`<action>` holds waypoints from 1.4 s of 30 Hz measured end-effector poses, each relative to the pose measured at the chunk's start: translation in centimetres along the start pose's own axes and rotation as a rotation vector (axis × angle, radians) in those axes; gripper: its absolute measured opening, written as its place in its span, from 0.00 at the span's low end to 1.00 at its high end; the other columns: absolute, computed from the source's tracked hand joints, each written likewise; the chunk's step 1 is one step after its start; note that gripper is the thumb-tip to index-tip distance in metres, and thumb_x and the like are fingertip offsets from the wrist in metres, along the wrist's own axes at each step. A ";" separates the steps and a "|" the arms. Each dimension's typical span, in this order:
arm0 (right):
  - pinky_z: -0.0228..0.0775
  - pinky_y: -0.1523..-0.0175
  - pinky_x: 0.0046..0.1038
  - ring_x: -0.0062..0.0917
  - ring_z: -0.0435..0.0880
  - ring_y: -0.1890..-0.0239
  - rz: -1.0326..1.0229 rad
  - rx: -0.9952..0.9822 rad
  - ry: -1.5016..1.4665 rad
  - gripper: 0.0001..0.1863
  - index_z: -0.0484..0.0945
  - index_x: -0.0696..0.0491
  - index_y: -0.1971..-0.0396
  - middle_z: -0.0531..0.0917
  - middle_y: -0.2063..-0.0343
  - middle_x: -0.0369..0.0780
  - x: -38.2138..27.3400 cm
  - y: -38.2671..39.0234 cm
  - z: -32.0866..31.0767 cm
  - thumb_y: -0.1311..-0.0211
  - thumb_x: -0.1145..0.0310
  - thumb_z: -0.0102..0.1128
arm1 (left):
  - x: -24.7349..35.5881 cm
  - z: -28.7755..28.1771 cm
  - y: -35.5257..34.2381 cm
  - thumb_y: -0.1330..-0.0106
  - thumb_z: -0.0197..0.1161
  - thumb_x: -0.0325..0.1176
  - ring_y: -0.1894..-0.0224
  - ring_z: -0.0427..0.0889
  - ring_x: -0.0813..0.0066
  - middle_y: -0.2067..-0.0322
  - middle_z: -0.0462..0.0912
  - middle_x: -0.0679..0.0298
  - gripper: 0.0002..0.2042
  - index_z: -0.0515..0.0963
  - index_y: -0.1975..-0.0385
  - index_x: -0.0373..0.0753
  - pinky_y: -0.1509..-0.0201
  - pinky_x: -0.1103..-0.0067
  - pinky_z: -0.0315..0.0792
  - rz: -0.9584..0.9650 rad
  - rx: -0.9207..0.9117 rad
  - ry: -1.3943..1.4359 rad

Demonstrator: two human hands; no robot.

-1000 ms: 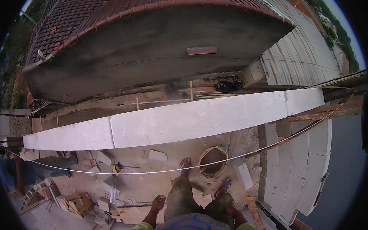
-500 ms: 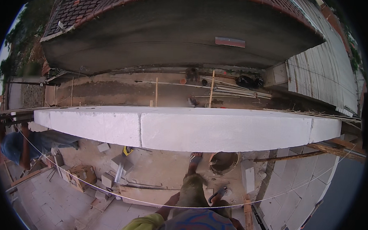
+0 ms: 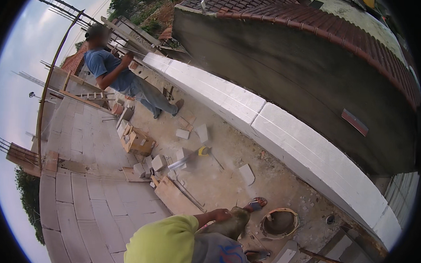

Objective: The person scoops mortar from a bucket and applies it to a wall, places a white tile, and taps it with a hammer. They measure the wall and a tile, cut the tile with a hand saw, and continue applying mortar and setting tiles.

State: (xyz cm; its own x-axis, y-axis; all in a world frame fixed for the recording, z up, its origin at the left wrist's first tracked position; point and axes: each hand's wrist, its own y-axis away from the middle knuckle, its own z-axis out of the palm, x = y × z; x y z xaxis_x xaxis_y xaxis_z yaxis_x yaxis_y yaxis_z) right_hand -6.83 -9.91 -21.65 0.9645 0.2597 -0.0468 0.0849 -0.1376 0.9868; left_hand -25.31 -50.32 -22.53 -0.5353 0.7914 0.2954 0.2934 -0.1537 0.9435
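My left hand [image 3: 222, 214] rests on my bent knee [image 3: 235, 223] and holds nothing; its fingers lie over the knee. No right hand shows; only a bit of what may be that arm appears at the lower edge. Beside my sandalled foot [image 3: 257, 204] stands a round bucket [image 3: 296, 222] with grey mortar [image 3: 279, 223] inside. Past it runs a low wall of white blocks [image 3: 307, 142], with a thin string [image 3: 291, 140] stretched along its top. A hand saw with a yellow handle [image 3: 203, 151] lies across a block on the floor.
A co-worker in a blue shirt [image 3: 101, 63] stands at the far left beside the wall's end, one hand raised near the string. Block pieces [image 3: 201, 133], a cardboard box [image 3: 139, 143] and boards [image 3: 175, 197] lie about. A neighbouring roof [image 3: 311, 33] rises beyond the wall.
My view has swung left along the wall, so the co-worker now shows in full. The wall runs slantwise now. My left hand has come clearly into view on the knee.
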 end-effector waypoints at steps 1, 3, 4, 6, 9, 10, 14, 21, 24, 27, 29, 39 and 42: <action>0.68 0.24 0.42 0.46 0.81 0.30 -0.017 0.005 0.011 0.39 0.76 0.62 0.29 0.83 0.32 0.54 1.1 -0.5 0.1 0.34 0.52 0.68 | -1.5 1.0 0.9 0.26 0.58 0.67 0.37 0.87 0.51 0.40 0.89 0.48 0.35 0.83 0.33 0.45 0.29 0.62 0.77 -0.016 0.049 -0.021; 0.68 0.24 0.42 0.46 0.81 0.30 -0.048 0.012 0.033 0.39 0.76 0.62 0.29 0.83 0.32 0.54 4.0 -1.2 0.5 0.34 0.52 0.68 | -5.0 3.5 1.9 0.26 0.57 0.67 0.36 0.87 0.50 0.40 0.88 0.47 0.35 0.83 0.33 0.45 0.29 0.61 0.76 -0.045 0.152 -0.049; 0.68 0.24 0.42 0.46 0.81 0.30 -0.061 0.031 0.042 0.39 0.76 0.62 0.29 0.83 0.32 0.54 5.7 -1.8 0.6 0.34 0.53 0.68 | -6.8 4.9 2.1 0.26 0.57 0.68 0.37 0.87 0.50 0.39 0.88 0.47 0.36 0.83 0.33 0.44 0.29 0.60 0.76 0.030 0.163 -0.074; 0.68 0.24 0.42 0.46 0.81 0.30 -0.069 0.077 0.018 0.39 0.76 0.62 0.29 0.82 0.32 0.54 9.9 -3.5 1.1 0.34 0.53 0.67 | -9.2 6.4 0.5 0.27 0.58 0.68 0.37 0.87 0.49 0.38 0.87 0.48 0.37 0.83 0.33 0.44 0.30 0.60 0.77 0.194 0.173 -0.159; 0.68 0.24 0.42 0.45 0.81 0.30 -0.092 0.241 -0.090 0.39 0.76 0.62 0.29 0.82 0.32 0.54 19.0 -6.9 1.1 0.35 0.54 0.67 | -8.8 10.8 -2.7 0.26 0.57 0.67 0.38 0.87 0.47 0.36 0.85 0.46 0.37 0.81 0.31 0.41 0.32 0.59 0.78 0.338 0.220 -0.305; 0.68 0.23 0.42 0.45 0.81 0.30 -0.157 0.343 -0.144 0.39 0.76 0.62 0.29 0.82 0.32 0.54 21.2 -9.1 0.8 0.35 0.54 0.67 | -7.8 12.1 -2.4 0.26 0.57 0.66 0.37 0.86 0.46 0.35 0.84 0.44 0.38 0.81 0.31 0.38 0.31 0.60 0.77 0.176 0.155 -0.088; 0.53 0.13 0.42 0.53 0.63 0.18 -0.150 0.564 -0.416 0.52 0.56 0.70 0.19 0.66 0.22 0.64 30.8 -15.9 0.5 0.35 0.56 0.67 | -0.9 19.0 4.5 0.31 0.66 0.68 0.27 0.79 0.43 0.32 0.78 0.31 0.56 0.58 0.20 0.22 0.22 0.61 0.69 -0.014 0.184 -0.314; 0.45 0.11 0.50 0.53 0.50 0.13 0.079 0.692 -0.480 0.56 0.41 0.54 0.12 0.52 0.15 0.55 39.8 -20.9 1.5 0.25 0.42 0.63 | 1.7 27.7 -3.3 0.35 0.72 0.65 0.22 0.72 0.42 0.25 0.69 0.33 0.57 0.52 0.14 0.38 0.20 0.57 0.67 -0.188 0.088 -0.842; 0.38 0.11 0.56 0.52 0.47 0.12 0.274 0.739 -0.477 0.55 0.37 0.55 0.12 0.49 0.14 0.55 41.1 -27.1 4.1 0.21 0.36 0.52 | 2.2 30.2 -5.2 0.36 0.73 0.62 0.22 0.71 0.42 0.25 0.69 0.38 0.54 0.55 0.15 0.45 0.20 0.53 0.67 -0.190 0.234 -1.104; 0.33 0.13 0.64 0.52 0.34 0.11 0.473 0.816 -0.803 0.56 0.39 0.60 0.13 0.45 0.14 0.60 37.9 -34.9 4.5 0.19 0.31 0.41 | 1.8 28.8 -6.5 0.37 0.75 0.58 0.22 0.70 0.42 0.25 0.70 0.42 0.51 0.60 0.16 0.47 0.20 0.53 0.67 -0.163 0.279 -1.181; 0.29 0.14 0.67 0.61 0.30 0.12 0.541 1.051 -0.870 0.56 0.34 0.62 0.14 0.36 0.16 0.66 31.5 -40.1 3.5 0.18 0.30 0.36 | 1.6 27.3 -7.2 0.37 0.75 0.57 0.23 0.70 0.42 0.25 0.71 0.43 0.49 0.63 0.18 0.46 0.20 0.54 0.67 -0.136 0.276 -1.180; 0.13 0.23 0.82 0.56 0.27 0.11 0.079 1.047 -0.260 0.50 0.41 0.51 0.11 0.41 0.14 0.59 17.1 -40.5 -4.2 0.18 0.35 0.44 | 1.3 24.1 -7.5 0.37 0.76 0.52 0.27 0.76 0.41 0.30 0.77 0.42 0.42 0.73 0.25 0.38 0.22 0.56 0.69 -0.028 0.269 -1.068; 0.12 0.22 0.81 0.49 0.34 0.10 -0.094 1.179 -0.226 0.46 0.49 0.41 0.11 0.49 0.12 0.48 24.2 -41.4 -2.1 0.19 0.37 0.50 | 1.6 23.8 -7.3 0.37 0.76 0.52 0.27 0.76 0.41 0.30 0.77 0.42 0.41 0.73 0.26 0.36 0.22 0.56 0.69 -0.038 0.272 -1.050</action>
State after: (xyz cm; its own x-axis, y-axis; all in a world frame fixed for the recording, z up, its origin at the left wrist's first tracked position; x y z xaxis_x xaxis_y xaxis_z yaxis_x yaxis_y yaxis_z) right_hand 12.46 4.06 -63.29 0.9543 0.1585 -0.2534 0.2197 -0.9468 0.2350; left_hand -9.45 -33.87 -32.47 0.3592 0.9240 -0.1311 0.5259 -0.0844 0.8464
